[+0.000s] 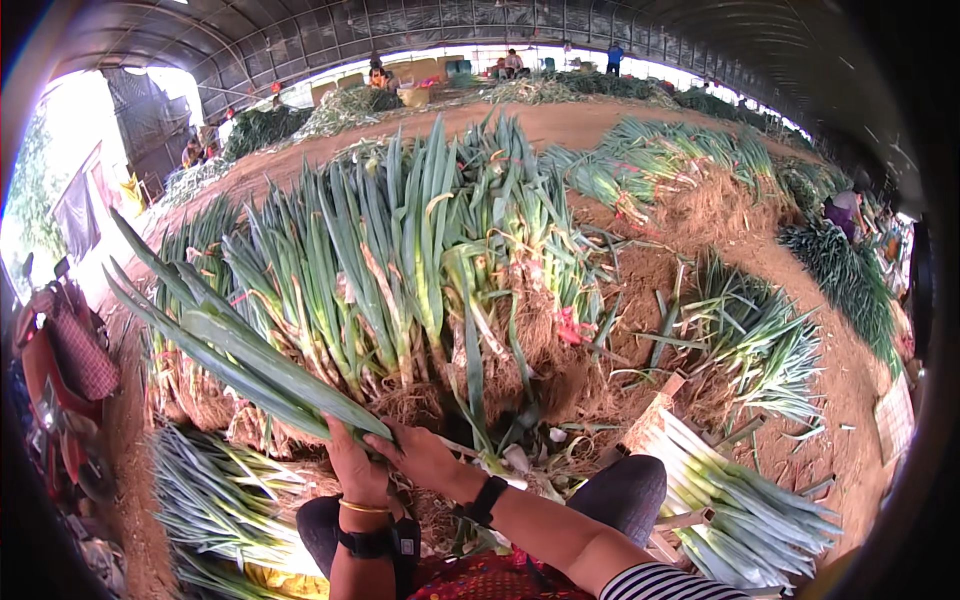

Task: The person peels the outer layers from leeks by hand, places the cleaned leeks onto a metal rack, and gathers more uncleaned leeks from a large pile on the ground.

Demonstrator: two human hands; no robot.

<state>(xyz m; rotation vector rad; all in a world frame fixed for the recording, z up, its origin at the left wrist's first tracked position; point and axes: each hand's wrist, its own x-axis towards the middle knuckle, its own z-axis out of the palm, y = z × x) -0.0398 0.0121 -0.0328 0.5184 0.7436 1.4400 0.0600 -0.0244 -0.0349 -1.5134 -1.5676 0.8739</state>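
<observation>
My left hand [358, 468] and right hand [428, 462] grasp long, flat green onion leaves [265, 360]. Beyond: upright green-and-white onion bundles [400, 270], brown-rooted.

The brown earth floor [565, 122] bears a dense upright row of rooted onions [410, 240]. Heaps [655, 155] lie behind. Trimmed onions [735, 490] rest on a wooden rack [688, 519].

Daylight burned out to white in the opening [80, 125] at left and in a strip beneath the dim, curved roof [560, 16]. Shadows were soft; fisheye distortion bent lines toward a black rim; distant people [614, 60] looked indistinct.
</observation>
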